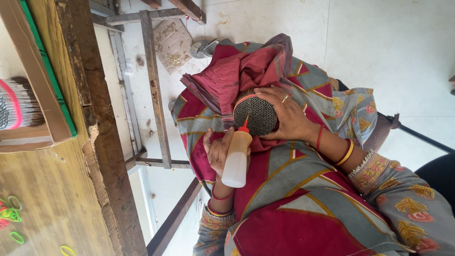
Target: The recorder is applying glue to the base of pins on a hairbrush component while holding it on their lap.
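Observation:
My right hand grips a round bundle of thin tubes on my lap, its honeycomb end face turned up. My left hand is wrapped around a translucent squeeze bottle holding yellowish liquid. The bottle's red nozzle points at the bundle's end face and looks to be touching it. A red and grey patterned cloth covers my lap under both hands. Bangles sit on both wrists.
A worn wooden table runs along the left, with a cardboard box holding another tube bundle with a pink band. Several green rubber bands lie on the table. A metal frame stands on the tiled floor; a black chair leg is on the right.

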